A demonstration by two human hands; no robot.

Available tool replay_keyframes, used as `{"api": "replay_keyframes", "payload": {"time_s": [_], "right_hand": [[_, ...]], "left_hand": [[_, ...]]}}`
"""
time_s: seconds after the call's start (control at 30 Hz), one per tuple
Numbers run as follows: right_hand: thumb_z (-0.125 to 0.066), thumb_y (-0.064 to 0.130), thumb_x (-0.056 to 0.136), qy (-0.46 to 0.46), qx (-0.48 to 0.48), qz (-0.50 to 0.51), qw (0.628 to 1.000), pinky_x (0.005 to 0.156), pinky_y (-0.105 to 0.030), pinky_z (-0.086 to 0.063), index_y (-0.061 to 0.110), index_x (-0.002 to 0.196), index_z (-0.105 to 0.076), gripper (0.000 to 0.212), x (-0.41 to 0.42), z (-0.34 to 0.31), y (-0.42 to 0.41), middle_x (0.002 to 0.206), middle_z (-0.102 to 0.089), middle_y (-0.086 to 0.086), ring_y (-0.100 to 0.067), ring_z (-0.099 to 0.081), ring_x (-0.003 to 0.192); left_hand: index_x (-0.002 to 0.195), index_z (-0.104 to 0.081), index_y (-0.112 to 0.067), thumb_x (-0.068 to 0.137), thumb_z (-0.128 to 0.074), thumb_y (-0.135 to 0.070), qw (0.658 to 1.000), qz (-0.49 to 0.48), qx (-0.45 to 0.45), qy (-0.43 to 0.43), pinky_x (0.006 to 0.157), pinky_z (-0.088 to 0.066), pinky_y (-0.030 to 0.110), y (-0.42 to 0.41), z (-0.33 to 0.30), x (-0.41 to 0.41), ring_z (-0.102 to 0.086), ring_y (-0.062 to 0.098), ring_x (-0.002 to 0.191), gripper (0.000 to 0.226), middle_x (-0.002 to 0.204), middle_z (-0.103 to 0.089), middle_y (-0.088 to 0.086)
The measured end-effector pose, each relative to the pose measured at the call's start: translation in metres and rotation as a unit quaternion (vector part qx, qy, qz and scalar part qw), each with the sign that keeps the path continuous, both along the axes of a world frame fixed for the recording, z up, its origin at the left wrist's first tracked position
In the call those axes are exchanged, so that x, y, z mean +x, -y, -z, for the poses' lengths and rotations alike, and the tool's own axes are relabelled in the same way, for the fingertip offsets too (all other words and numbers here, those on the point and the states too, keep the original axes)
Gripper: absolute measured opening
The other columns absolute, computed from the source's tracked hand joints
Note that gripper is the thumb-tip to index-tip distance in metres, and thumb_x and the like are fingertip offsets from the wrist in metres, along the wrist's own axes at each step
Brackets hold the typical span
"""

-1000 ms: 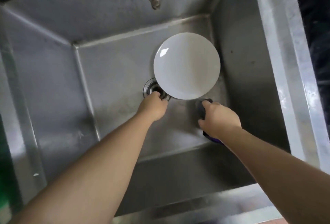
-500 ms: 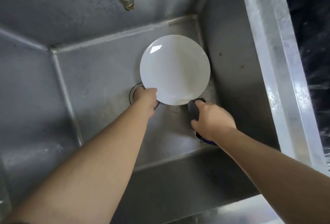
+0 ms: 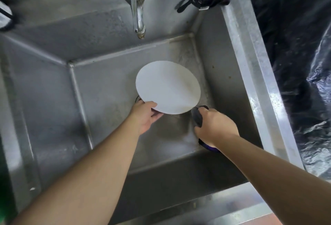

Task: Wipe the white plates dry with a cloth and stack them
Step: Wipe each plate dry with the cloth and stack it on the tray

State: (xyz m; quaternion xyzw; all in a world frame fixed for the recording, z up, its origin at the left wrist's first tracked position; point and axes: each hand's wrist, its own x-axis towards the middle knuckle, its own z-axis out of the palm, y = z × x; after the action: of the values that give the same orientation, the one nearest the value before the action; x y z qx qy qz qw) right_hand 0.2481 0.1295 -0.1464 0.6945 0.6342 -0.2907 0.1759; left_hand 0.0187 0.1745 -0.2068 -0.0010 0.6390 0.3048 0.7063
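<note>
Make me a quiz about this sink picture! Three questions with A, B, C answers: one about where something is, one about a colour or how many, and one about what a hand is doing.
1. Where is the tap?
A. Above the sink's back wall
B. On the right rim
C. Lying in the sink

2. How many white plates can you see?
A. Three
B. One
C. Five

3. What is the right hand doing?
A. Turning the tap
B. Resting flat and empty
C. Gripping a dark cloth

Answers:
1. A: the tap hangs down over the far wall of the sink, beyond the plate.
2. B: only one white plate shows, held at its near edge by the left hand.
3. C: the fingers curl round the dark cloth, just beside the plate's rim.
</note>
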Motion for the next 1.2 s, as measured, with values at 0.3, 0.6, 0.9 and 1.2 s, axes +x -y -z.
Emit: {"api": "replay_keyframes", "payload": {"time_s": [0.3,0.6,0.9,1.2], "right_hand": [[-0.06,0.041,0.093,-0.011,-0.001,0.018,1.0,0.075,-0.035,-0.052,0.029,0.139,-0.051,0.048,-0.021,-0.076,0.018,0.125,-0.066,-0.003,-0.029,-0.065,0.101],[-0.059,0.031,0.087,-0.056,0.044,0.02,0.997,0.049,-0.03,-0.031,0.029,0.091,-0.041,0.018,-0.054,-0.171,0.044,0.081,-0.05,0.005,-0.015,-0.049,0.063],[-0.07,0.036,0.086,-0.248,0.094,0.167,0.95,0.065,-0.036,-0.055,0.024,0.112,-0.053,0.033,-0.083,-0.245,0.043,0.095,-0.066,0.004,-0.016,-0.064,0.081],[-0.081,0.054,0.076,-0.52,0.087,0.295,0.797,0.089,-0.052,-0.063,0.041,0.092,-0.078,0.021,-0.07,-0.342,0.012,0.092,-0.081,0.002,-0.024,-0.079,0.089]], "left_hand": [[0.135,-0.062,-0.015,0.096,-0.045,0.01,0.998,-0.055,0.018,0.02,0.075,-0.066,0.044,0.066,-0.079,-0.056,-0.077,0.031,0.106,0.049,0.117,-0.081,0.008],[0.138,-0.059,-0.016,0.108,-0.054,-0.006,0.994,-0.022,0.055,-0.095,0.069,-0.065,0.042,0.11,-0.192,-0.112,-0.066,0.034,0.122,0.033,0.135,-0.068,0.005],[0.128,-0.062,-0.011,0.107,-0.053,-0.014,0.969,-0.012,0.137,-0.204,0.081,-0.063,0.046,0.134,-0.28,-0.132,-0.07,0.035,0.11,0.023,0.121,-0.074,0.01],[0.098,-0.075,-0.023,0.106,-0.056,-0.024,0.924,-0.056,0.234,-0.299,0.07,-0.065,0.039,0.127,-0.365,-0.118,-0.076,0.017,0.088,0.02,0.093,-0.081,-0.011]]}}
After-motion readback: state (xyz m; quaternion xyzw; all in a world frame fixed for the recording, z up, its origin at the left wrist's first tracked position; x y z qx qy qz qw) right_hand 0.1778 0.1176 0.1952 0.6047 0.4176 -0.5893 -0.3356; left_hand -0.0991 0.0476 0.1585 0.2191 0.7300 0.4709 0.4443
